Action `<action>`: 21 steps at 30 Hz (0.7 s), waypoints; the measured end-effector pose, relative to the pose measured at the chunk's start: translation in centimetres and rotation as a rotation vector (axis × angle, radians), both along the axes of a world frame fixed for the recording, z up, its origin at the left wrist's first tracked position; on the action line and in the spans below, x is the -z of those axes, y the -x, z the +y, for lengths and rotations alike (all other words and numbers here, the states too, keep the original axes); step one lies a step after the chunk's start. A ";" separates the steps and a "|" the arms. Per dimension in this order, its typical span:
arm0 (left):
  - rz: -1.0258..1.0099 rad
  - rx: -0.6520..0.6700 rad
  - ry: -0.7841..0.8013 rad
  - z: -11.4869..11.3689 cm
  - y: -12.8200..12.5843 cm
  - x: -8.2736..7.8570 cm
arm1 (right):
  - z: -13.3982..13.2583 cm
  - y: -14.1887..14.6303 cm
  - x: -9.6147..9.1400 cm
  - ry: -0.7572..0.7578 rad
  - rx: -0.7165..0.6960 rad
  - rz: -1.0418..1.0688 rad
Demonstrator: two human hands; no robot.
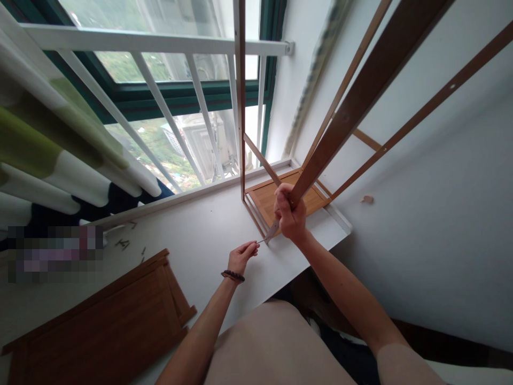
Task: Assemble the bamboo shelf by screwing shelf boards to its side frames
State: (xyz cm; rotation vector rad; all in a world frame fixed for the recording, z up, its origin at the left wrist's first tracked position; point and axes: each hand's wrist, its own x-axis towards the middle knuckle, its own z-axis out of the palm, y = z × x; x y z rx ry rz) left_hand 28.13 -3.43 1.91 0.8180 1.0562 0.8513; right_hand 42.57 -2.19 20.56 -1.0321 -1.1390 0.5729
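My left hand [239,258], with a dark bead bracelet at its wrist, pinches a thin metal rod [261,241] whose kind I cannot make out. The rod's far end meets the foot of the nearest post of a brown wooden shelf frame [356,88]. Closed around that same post, a little above its foot, is my right hand [292,219]. The frame stands upright, with tall posts and a slatted bottom panel [262,206] partly hidden behind my right hand.
The frame stands on a white ledge [224,214] beside a railed window [160,40]. Brown wooden panels [108,315] lie at the left, near several loose screws [122,244]. A curtain [52,149] hangs at far left; a white wall [449,176] is at right.
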 end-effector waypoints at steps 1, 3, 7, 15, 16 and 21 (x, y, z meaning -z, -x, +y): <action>0.009 -0.001 -0.004 0.0 0.0 -0.1 | 0.0 0.0 0.0 -0.004 -0.002 0.000; 0.041 0.005 -0.016 -0.1 -0.1 -0.5 | 0.0 0.0 0.0 -0.007 -0.004 -0.001; 0.174 0.043 -0.119 -0.3 0.0 -1.5 | 0.1 0.0 0.0 -0.006 -0.014 0.009; 0.153 0.060 -0.176 0.3 -0.1 -1.1 | -0.1 -0.4 0.3 -0.029 -0.091 -0.004; 0.118 0.051 -0.122 0.5 -0.1 -1.0 | -0.1 -0.4 0.3 -0.029 -0.097 -0.006; 0.062 0.088 0.210 1.3 0.3 -0.3 | -0.2 -0.4 0.1 -0.024 -0.105 -0.015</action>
